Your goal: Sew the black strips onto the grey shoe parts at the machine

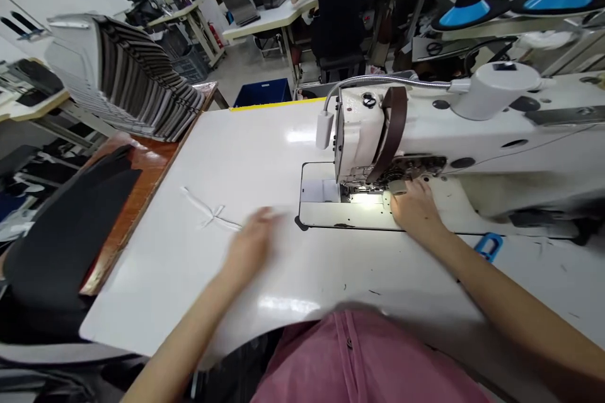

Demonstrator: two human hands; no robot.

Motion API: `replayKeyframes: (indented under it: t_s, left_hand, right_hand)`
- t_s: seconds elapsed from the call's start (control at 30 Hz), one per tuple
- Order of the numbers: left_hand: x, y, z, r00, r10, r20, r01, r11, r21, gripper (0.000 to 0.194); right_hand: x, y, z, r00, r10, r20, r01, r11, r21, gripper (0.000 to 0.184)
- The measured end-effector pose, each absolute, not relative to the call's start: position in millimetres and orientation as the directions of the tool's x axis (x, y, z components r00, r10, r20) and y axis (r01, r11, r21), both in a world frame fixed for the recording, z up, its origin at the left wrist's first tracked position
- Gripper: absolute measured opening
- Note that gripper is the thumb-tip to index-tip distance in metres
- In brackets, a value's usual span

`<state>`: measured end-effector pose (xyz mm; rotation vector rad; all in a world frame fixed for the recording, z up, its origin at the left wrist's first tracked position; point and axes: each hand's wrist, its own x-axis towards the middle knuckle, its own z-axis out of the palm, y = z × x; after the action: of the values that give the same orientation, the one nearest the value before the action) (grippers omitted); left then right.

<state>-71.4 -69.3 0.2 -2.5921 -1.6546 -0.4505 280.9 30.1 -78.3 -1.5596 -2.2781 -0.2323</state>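
Note:
A white sewing machine [406, 119] stands on the white table, its lamp lighting the needle area. My right hand [418, 208] is at the machine head, just right of the needle area, fingers bent in beside a small rounded part [397, 187]. What the fingers hold, if anything, is hidden. Over the table left of the machine bed, my left hand [253, 242] is smeared by motion, so its fingers cannot be read. Close to it lies a thin white knotted strip [215, 214], one end reaching toward the hand.
A stack of grey padded pieces [137, 82] rises at the left on a brown wooden stand [151, 170]. Blue thread snips [489, 247] lie right of my right forearm. A blue bin [262, 93] sits behind the table. Another person [338, 6] works farther back.

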Motion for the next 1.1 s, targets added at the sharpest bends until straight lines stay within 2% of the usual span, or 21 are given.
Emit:
replayKeyframes:
  t_s: [0.07, 0.13, 0.2, 0.3, 0.4, 0.5, 0.6, 0.73, 0.9, 0.97, 1.03, 1.1]
  left_hand:
    - [-16.0, -59.0, -21.6, 0.648, 0.739, 0.185, 0.741, -0.668, 0.071, 0.03]
    - [38.4, -46.1, -33.4, 0.764, 0.635, 0.114, 0.638, -0.77, 0.018, 0.035]
    - [78.3, -34.2, -38.6, 0.713, 0.699, 0.056, 0.701, -0.712, -0.035, 0.048]
    - [101.4, -22.4, -42.4, 0.585, 0.811, -0.007, 0.808, -0.584, -0.079, 0.059]
    - [96.2, -15.2, -44.8, 0.578, 0.816, -0.018, 0.815, -0.578, -0.034, 0.056]
    - [87.0, -7.2, -43.6, 0.627, 0.777, -0.06, 0.779, -0.625, 0.041, 0.052]
    - [83.1, 1.5, -41.4, 0.687, 0.72, -0.101, 0.727, -0.683, 0.074, 0.048]
    - [82.9, 5.6, -44.9, 0.734, 0.675, -0.072, 0.679, -0.729, 0.084, 0.051]
    - [85.4, -4.0, -54.0, 0.623, 0.781, 0.045, 0.78, -0.625, 0.045, 0.051]
    - [87.3, -14.4, -51.3, 0.609, 0.79, 0.072, 0.79, -0.612, 0.037, 0.043]
    - [89.2, -29.7, -43.7, 0.716, 0.695, 0.06, 0.689, -0.718, 0.096, 0.027]
    - [90.3, -45.6, -34.4, 0.863, 0.5, 0.074, 0.475, -0.852, 0.221, 0.021]
  right_hand:
    - [281.2, 30.4, -79.8, -0.305, 0.827, 0.472, 0.905, 0.406, -0.127, 0.023]
    - [281.5, 26.0, -76.5, -0.2, 0.808, 0.554, 0.897, 0.379, -0.228, 0.022]
    - [281.9, 20.4, -72.5, -0.108, 0.806, 0.582, 0.901, 0.327, -0.286, 0.024]
    - [280.8, 14.9, -71.4, -0.163, 0.851, 0.498, 0.929, 0.303, -0.213, 0.029]
    - [279.5, 15.5, -74.0, -0.272, 0.897, 0.349, 0.938, 0.328, -0.113, 0.03]
    - [281.3, 21.1, -75.7, -0.261, 0.923, 0.283, 0.944, 0.306, -0.126, 0.033]
    - [283.1, 26.3, -75.8, -0.224, 0.919, 0.325, 0.947, 0.283, -0.149, 0.031]
    - [283.5, 25.6, -77.5, -0.21, 0.879, 0.428, 0.952, 0.283, -0.113, 0.033]
    - [289.2, 21.3, -84.8, -0.253, 0.839, 0.483, 0.939, 0.333, -0.086, 0.04]
    - [291.6, 21.4, -87.2, -0.261, 0.843, 0.471, 0.94, 0.332, -0.074, 0.039]
    - [292.8, 22.2, -89.0, -0.265, 0.854, 0.448, 0.943, 0.327, -0.067, 0.039]
    - [293.0, 23.0, -90.2, -0.263, 0.861, 0.435, 0.943, 0.324, -0.071, 0.038]
